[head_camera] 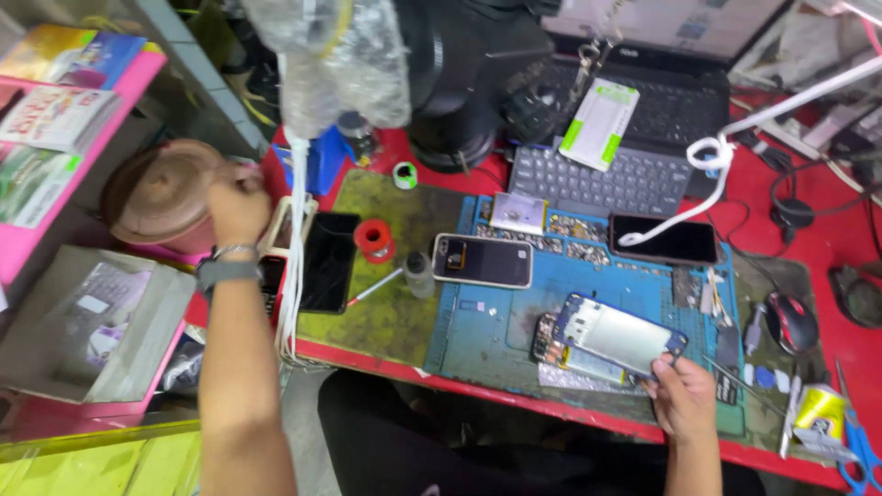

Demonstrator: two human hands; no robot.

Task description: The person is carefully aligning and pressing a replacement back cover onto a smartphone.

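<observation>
Right hand (682, 397) grip pinched on the near corner of the blue opened phone (614, 334), lying flat on the blue mat (478, 321), long axis running far-left to near-right. I'd keep it flat, steady. Left hand (237, 204) grip: closed near the brown lid (156, 191); contact unclear.

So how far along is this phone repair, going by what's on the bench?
Opened up already: the blue-framed phone lies back-off on the blue mat, a loose part beneath it. In hand: the right hand steadies that phone's corner, while the left hand reaches away to a brown round lid at the bench's left edge. Left: the phone is not closed, and two other phones lie on the mat untouched.
</observation>
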